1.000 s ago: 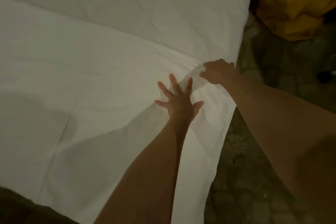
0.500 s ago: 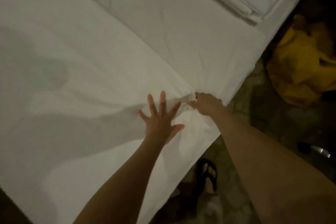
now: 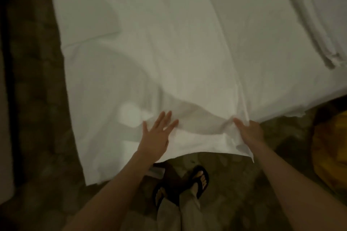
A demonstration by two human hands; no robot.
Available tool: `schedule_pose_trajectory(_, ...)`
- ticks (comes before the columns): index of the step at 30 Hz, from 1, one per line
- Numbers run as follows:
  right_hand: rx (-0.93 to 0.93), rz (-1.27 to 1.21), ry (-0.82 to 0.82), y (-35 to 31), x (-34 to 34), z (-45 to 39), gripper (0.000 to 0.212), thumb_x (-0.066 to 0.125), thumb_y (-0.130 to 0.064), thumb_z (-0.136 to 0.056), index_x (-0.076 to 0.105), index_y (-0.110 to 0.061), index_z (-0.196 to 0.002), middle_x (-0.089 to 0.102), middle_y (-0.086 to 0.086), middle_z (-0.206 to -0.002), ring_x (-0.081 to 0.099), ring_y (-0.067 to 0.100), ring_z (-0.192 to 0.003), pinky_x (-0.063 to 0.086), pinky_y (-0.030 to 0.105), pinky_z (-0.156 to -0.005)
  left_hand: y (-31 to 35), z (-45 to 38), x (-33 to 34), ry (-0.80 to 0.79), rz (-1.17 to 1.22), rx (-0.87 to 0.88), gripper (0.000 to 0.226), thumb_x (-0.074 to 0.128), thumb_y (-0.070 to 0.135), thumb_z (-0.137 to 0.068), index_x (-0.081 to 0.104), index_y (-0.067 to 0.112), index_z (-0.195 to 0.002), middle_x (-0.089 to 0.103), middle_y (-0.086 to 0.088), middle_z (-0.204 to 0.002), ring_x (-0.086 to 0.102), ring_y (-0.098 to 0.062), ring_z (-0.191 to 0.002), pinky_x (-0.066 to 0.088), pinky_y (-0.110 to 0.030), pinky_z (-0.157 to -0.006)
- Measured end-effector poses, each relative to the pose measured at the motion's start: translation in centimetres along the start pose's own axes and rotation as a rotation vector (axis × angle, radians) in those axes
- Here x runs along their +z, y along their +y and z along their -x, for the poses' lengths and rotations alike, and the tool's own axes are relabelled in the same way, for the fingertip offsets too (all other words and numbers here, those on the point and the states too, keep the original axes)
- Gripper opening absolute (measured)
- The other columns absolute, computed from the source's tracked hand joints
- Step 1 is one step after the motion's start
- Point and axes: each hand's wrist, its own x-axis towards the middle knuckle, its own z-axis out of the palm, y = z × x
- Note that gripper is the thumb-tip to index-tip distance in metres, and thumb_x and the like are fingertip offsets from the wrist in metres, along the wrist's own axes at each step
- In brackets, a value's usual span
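A white sheet (image 3: 169, 62) covers the bed and hangs over its near edge. My left hand (image 3: 156, 135) lies flat on the sheet with straight, spread fingers, close to that edge. To its right, my right hand (image 3: 247, 132) grips a bunched fold of the sheet at its near right corner; the thumb lies on top and the other fingers are hidden under the cloth. A loose ridge of fabric rises between the two hands.
Folded white linen (image 3: 308, 24) lies on the bed at the far right. A yellow bundle (image 3: 330, 152) sits on the patterned floor (image 3: 234, 184) at the right edge. My feet in dark sandals (image 3: 199, 180) stand below the sheet's edge. Dark floor runs along the bed's left side.
The view has swung left and down, so the bed's edge now lies right in front of me. My hands have drawn apart along the sheet's edge. The right hand keeps its hold.
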Motion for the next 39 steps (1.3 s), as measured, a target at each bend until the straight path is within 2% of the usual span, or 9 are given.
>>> schedule_pose_trajectory(7,-0.164,0.267,0.093,-0.7,1.1,2.7,0.044,0.046,-0.025,-0.1,0.048,0.013,-0.123,0.051,0.032,-0.126,0.05,0.045,-0.115,0.039,0.048,-0.096,-7.7,8.6,1.9,0.07,0.199,-0.299,0.056,0.042,0.015,-0.099,0.023,0.028,-0.151,0.003,0.003,-0.162,0.002,-0.019,-0.149,0.017,-0.059,-0.113)
schedule_pose_trajectory(10,-0.208,0.259,0.104,-1.2,2.1,3.9,0.042,0.046,-0.022,-0.099,0.046,0.012,-0.124,0.049,0.032,-0.129,0.048,0.045,-0.118,0.038,0.046,-0.098,-9.5,10.8,3.3,0.369,0.444,-0.449,0.038,0.048,0.008,-0.095,0.052,0.018,-0.132,0.036,-0.004,-0.149,0.035,-0.023,-0.136,0.031,-0.04,-0.112)
schedule_pose_trajectory(13,-0.236,0.233,0.101,-1.9,2.8,5.4,0.046,0.049,-0.024,-0.098,0.044,0.011,-0.129,0.048,0.029,-0.133,0.046,0.044,-0.121,0.037,0.044,-0.1,-11.2,12.7,4.2,0.566,0.832,-0.869,0.045,0.056,0.006,-0.092,0.045,0.005,-0.135,0.038,-0.015,-0.143,0.04,-0.03,-0.13,0.032,-0.031,-0.106)
schedule_pose_trajectory(16,-0.247,0.142,0.096,-2.1,3.1,6.3,0.05,0.056,-0.027,-0.096,0.046,0.008,-0.13,0.051,0.026,-0.131,0.049,0.042,-0.12,0.039,0.043,-0.099,-12.5,13.6,4.8,0.383,1.333,-1.2,0.052,0.06,0.013,-0.092,0.041,-0.002,-0.138,0.045,-0.022,-0.139,0.047,-0.037,-0.123,0.042,-0.039,-0.099)
schedule_pose_trajectory(24,-0.101,-0.286,0.011,-3.0,0.3,6.8,0.075,0.07,-0.037,-0.084,0.038,-0.003,-0.143,0.048,0.016,-0.14,0.05,0.033,-0.123,0.041,0.038,-0.097,-13.0,13.7,6.2,0.198,1.713,-1.21,0.064,0.069,0.031,-0.086,0.046,0.003,-0.138,0.048,-0.018,-0.139,0.048,-0.037,-0.123,0.041,-0.048,-0.103)
schedule_pose_trajectory(27,-0.095,-0.327,0.037,-3.0,-1.2,7.2,0.085,0.077,-0.042,-0.07,0.045,-0.005,-0.139,0.055,0.01,-0.132,0.057,0.028,-0.106,0.044,0.039,-0.094,-12.3,14.2,6.6,0.271,1.677,-1.238,0.055,0.069,0.02,-0.087,0.048,-0.005,-0.131,0.055,-0.019,-0.129,0.055,-0.035,-0.114,0.048,-0.04,-0.093)
schedule_pose_trajectory(31,-0.071,-0.347,0.06,-3.0,-3.3,7.4,0.059,0.068,-0.039,-0.086,0.051,-0.007,-0.133,0.062,0.01,-0.109,0.056,0.02,-0.075,0.045,0.036,-0.067,-11.1,15.2,5.5,0.324,1.928,-1.186,0.038,0.063,0.018,-0.091,0.052,0.002,-0.124,0.06,-0.013,-0.103,0.059,-0.028,-0.086,0.052,-0.037,-0.066)
schedule_pose_trajectory(35,-0.102,-0.362,0.095,-4.0,-5.8,8.2,0.06,0.066,-0.035,-0.088,0.047,-0.002,-0.136,0.055,0.015,-0.131,0.054,0.026,-0.1,0.044,0.038,-0.091,-9.9,16.4,2.7,0.422,1.937,-1.128,0.036,0.059,0.012,-0.093,0.051,-0.001,-0.125,0.061,-0.012,-0.101,0.059,-0.025,-0.082,0.051,-0.032,-0.057)
schedule_pose_trajectory(39,-0.125,-0.334,0.046,-5.5,-8.5,9.2,0.06,0.063,-0.029,-0.091,0.044,0.008,-0.135,0.052,0.024,-0.132,0.055,0.036,-0.113,0.042,0.04,-0.095,-8.2,17.7,-1.1,0.48,1.811,-1.123,0.04,0.064,0.008,-0.089,0.053,-0.008,-0.124,0.062,-0.023,-0.11,0.06,-0.029,-0.079,0.049,-0.035,-0.061)
